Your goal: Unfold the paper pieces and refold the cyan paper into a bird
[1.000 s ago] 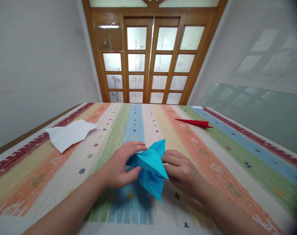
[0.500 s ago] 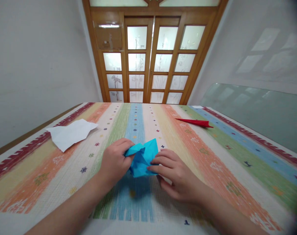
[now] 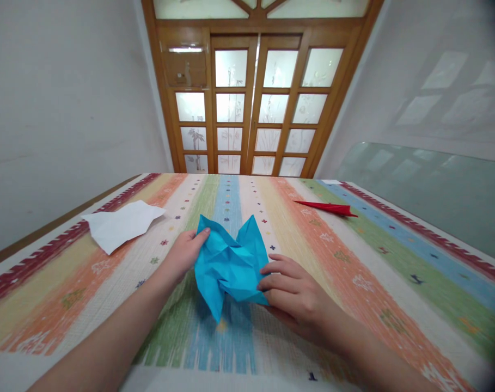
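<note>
A creased sheet of blue paper (image 3: 233, 264) is spread between my two hands, its corners pointing outward and its middle crumpled with fold lines. My left hand (image 3: 185, 250) pinches its upper left edge, thumb on top and fingers behind. At the lower right edge, my right hand (image 3: 290, 288) grips the paper, with fingertips on the front and the thumb hidden. The paper is held tilted, just above the striped tablecloth (image 3: 226, 348).
To the left lies a creased white paper (image 3: 122, 223). A narrow folded red paper (image 3: 327, 208) rests on the right. Beyond the table stand wooden doors with glass panes (image 3: 251, 103). A glass panel (image 3: 427, 190) leans along the right wall.
The blue paper has gone from a bunched, compact shape to a wider, opened-out one. My left hand has moved left with its edge; my right hand stays at the right side.
</note>
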Available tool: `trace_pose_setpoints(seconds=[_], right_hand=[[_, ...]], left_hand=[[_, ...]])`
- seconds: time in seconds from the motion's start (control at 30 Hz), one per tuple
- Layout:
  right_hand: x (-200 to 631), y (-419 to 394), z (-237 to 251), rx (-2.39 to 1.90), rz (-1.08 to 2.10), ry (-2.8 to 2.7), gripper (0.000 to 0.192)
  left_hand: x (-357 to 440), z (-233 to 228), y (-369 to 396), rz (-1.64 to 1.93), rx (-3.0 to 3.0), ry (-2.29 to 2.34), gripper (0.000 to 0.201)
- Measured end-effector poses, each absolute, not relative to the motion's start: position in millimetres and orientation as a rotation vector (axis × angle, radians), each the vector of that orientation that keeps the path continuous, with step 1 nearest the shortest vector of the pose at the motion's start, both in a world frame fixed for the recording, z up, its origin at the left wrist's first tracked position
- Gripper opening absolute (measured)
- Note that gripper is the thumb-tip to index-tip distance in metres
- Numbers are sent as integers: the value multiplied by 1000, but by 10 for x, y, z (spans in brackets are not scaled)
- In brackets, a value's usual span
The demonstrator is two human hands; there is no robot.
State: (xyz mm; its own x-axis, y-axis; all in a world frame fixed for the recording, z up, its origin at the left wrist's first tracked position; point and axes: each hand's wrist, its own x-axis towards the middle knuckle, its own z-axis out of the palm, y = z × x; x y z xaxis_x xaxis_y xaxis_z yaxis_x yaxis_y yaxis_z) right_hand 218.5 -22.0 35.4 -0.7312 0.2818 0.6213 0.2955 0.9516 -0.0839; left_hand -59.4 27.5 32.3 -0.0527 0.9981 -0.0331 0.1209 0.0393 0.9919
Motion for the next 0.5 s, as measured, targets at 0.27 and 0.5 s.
trace_pose_setpoints(seconds=[0.27,0.5], right_hand=[[2238,-204,420,-433,-75,-2448,17],[2282,-121,385,-405,-2,-2380,8]], left_hand=[[-775,235,402,1060,962,1216,40],[-821,315,406,1048,863,1169,33]])
